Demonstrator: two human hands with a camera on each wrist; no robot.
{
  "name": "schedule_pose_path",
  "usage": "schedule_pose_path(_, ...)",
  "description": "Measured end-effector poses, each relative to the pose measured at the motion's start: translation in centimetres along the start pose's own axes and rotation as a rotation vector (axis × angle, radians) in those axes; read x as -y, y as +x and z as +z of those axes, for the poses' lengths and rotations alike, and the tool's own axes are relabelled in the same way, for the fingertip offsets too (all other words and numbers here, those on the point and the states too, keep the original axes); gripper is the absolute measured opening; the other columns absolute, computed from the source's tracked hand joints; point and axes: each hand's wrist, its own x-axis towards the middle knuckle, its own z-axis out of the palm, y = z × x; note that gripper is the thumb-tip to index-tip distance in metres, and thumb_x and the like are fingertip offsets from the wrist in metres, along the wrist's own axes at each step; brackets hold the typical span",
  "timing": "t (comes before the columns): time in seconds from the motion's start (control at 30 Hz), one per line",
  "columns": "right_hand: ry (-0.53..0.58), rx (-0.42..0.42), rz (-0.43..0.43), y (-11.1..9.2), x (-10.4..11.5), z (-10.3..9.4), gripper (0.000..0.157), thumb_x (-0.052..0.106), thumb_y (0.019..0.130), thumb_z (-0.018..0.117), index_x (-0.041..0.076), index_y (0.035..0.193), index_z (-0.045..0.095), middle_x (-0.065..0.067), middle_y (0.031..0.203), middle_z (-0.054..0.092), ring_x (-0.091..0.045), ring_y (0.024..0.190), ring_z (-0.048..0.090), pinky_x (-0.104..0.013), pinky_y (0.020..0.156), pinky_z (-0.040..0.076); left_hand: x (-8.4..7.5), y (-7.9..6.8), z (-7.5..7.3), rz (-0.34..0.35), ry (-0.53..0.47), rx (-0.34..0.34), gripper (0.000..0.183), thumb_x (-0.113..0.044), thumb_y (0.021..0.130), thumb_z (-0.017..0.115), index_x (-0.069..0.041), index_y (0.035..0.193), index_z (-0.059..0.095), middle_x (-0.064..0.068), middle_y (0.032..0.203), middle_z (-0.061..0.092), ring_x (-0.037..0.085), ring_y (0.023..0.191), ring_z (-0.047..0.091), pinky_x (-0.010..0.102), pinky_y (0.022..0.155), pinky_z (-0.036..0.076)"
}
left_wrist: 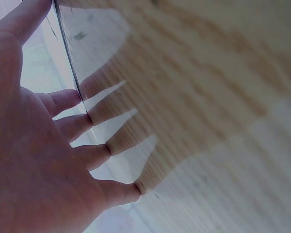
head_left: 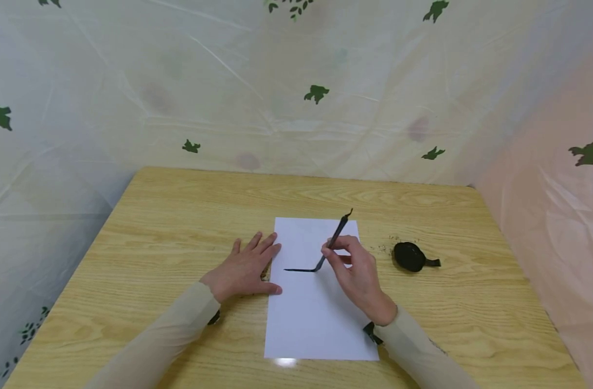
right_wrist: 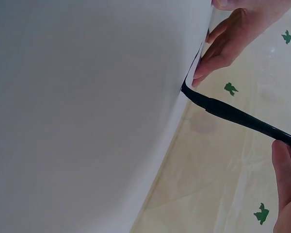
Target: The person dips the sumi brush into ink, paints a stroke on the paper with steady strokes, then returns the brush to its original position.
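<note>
A sheet of white paper (head_left: 315, 324) lies on the wooden table. My right hand (head_left: 357, 273) pinches a dark brush (head_left: 336, 233) between thumb and fingers, its handle leaning up and to the right. In the right wrist view the bent bristle tip of the brush (right_wrist: 188, 91) touches the paper at the end of a black line. That black line (head_left: 298, 269) runs left to right across the middle of the sheet. My left hand (head_left: 242, 270) rests with spread fingers on the paper's left edge and the table; the left wrist view shows its straight fingers (left_wrist: 92, 158) against the wood.
A small black dish with a short handle (head_left: 409, 256) stands on the table right of the paper, dark specks beside it. The wooden table (head_left: 179, 216) ends at a pale curtain (head_left: 257, 97) with green leaf shapes behind it and at both sides.
</note>
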Motion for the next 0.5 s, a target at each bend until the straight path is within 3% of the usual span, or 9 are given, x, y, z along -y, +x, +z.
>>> schedule_pose_path(0.5, 0.008, -0.016, 0.010, 0.05, 0.05, -0.33, 0.033, -0.015, 0.082, 0.079, 0.000, 0.106, 0.063, -0.008, 0.097, 0.073, -0.022, 0.084, 0.074, -0.022, 0.073, 0.059, 0.11, -0.09, 0.05, 0.011, -0.010, 0.001, 0.100, -0.062, 0.088, 0.074, -0.009, 0.163, 0.033, 0.007, 0.173, 0.014, 0.038, 0.159, 0.006, 0.074, 0.117, 0.009)
